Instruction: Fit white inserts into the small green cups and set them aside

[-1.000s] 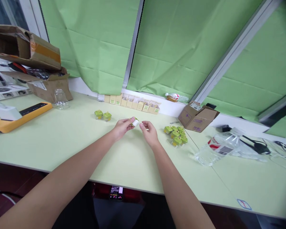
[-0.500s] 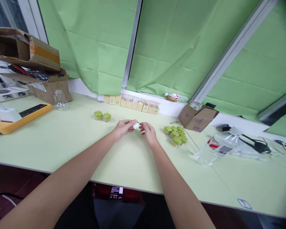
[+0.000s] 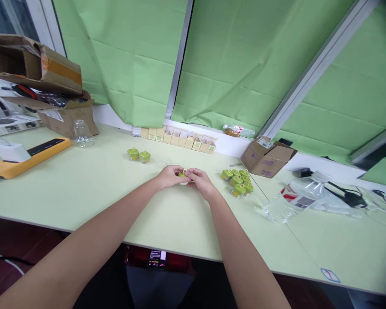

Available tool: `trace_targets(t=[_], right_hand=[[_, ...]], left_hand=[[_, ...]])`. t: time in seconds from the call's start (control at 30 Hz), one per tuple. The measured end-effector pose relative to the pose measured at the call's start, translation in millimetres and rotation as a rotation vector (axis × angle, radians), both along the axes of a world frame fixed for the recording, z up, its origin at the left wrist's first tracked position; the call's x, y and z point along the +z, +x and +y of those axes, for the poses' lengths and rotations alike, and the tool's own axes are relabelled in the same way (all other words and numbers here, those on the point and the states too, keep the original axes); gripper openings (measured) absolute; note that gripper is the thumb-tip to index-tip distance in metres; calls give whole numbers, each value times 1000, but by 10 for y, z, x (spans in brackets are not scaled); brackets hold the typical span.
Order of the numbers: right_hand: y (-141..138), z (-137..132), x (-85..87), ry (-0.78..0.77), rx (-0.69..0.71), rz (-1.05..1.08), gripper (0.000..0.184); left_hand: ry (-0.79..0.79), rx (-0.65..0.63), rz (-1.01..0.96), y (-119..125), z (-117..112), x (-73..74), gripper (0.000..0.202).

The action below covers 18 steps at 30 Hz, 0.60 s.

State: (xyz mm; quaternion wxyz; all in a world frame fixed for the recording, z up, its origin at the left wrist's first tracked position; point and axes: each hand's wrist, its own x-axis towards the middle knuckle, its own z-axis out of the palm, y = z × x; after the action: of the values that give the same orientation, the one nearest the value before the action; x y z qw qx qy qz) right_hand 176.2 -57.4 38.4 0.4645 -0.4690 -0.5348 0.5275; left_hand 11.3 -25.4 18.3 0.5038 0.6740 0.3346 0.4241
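Above the middle of the table (image 3: pixel 148 206), my left hand (image 3: pixel 170 177) grips a small green lid (image 3: pixel 182 174) with a white underside and a pale loop on top. From the other side, my right hand (image 3: pixel 200 181) closes its thumb and fingers on the same lid near the loop. Fingers hide much of it. Just behind my left hand is a faint, clear small cup (image 3: pixel 164 162). Two small clear jars with green lids (image 3: pixel 139 155) stand to the left, and a cluster of several similar jars (image 3: pixel 237 182) with yellow contents stands to the right.
Small beige boxes (image 3: pixel 182 139) line the back edge. An open carton (image 3: pixel 267 159) and a large plastic bottle (image 3: pixel 294 198) are on the right. On the left are an orange power strip (image 3: pixel 35 159), a clear bottle (image 3: pixel 82 134) and stacked cartons (image 3: pixel 61 73).
The lid has turned from white underside showing to green top and loop upward. My right hand has come left onto it; its fingers were apart before.
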Motion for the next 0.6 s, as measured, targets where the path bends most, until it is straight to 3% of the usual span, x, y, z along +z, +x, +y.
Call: trace_targets(t=[0.13,0.4,0.6], right_hand=[[34,-5,14,-31,18,-10,36],[41,84,-8,-43,-243,175,25],[128,140,-32,9,-350,297,18]], left_hand=[[36,-61,34,-11,-22,25,44],[124,8,21,33,27,22,44],[12,211,42,-45,183,-98,37]])
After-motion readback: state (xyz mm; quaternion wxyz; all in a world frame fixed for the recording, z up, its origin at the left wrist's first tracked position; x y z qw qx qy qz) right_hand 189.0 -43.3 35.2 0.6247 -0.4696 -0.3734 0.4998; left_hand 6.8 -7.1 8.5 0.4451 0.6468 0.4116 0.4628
